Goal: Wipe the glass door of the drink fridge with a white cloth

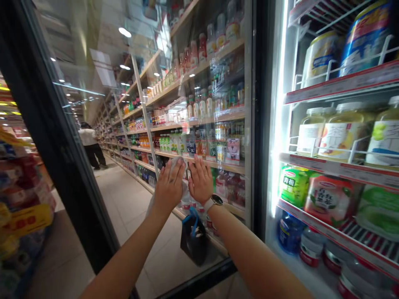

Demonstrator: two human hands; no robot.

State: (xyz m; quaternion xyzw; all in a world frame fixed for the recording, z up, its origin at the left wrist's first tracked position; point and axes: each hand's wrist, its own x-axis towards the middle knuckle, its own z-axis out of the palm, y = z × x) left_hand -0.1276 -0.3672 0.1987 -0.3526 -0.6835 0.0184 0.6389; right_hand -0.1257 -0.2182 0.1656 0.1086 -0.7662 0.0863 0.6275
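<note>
Supermarket aisle [123,199] behind an upright glass fridge door [59,137], straight ahead of both hands. Left hand [170,187] open, nearer the white cloth [177,162], pressing it to the glass; right hand [200,180] open, flat, just beside it, watch [213,202] on the wrist. Jars [339,133] to the right marked 茶.

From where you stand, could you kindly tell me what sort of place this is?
It looks like a supermarket: there is a lit glass-door fridge, jars on shelves with price strips, and a long aisle of stocked shelves.
</note>
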